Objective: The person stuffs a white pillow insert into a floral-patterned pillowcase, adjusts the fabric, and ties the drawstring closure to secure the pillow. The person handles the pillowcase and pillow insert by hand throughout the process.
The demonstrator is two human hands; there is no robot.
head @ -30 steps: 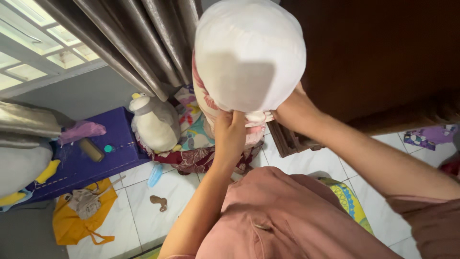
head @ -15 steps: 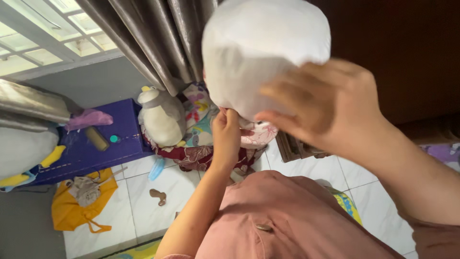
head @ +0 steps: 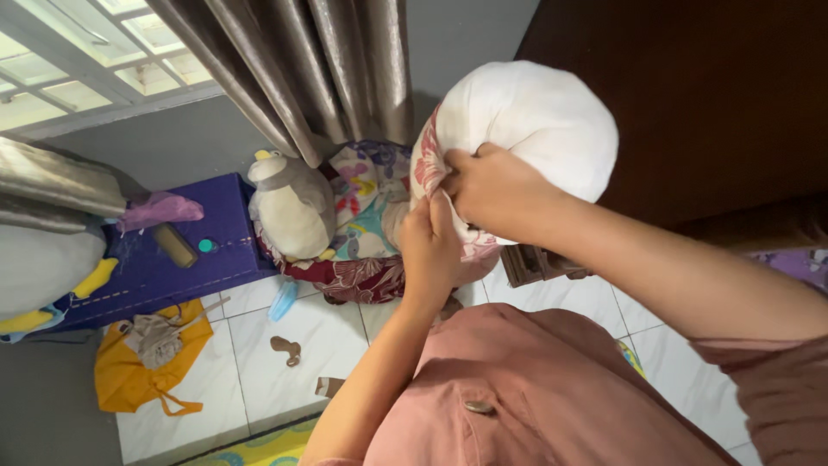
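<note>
Both hands work a white pillow [head: 535, 121], held up in front of the dark wardrobe [head: 690, 95]. Right hand [head: 496, 190] grip clamped on its floral cover edge [head: 429, 160]; left hand [head: 431, 246] just below, apparently pinching the same fabric.

A penguin plush toy [head: 291, 207] leans against patterned bedding [head: 362, 216] beneath grey curtains [head: 302, 69]; a yellow bag [head: 142, 380] lies on the white-tiled floor [head: 250, 362] beside a purple box [head: 155, 259].
</note>
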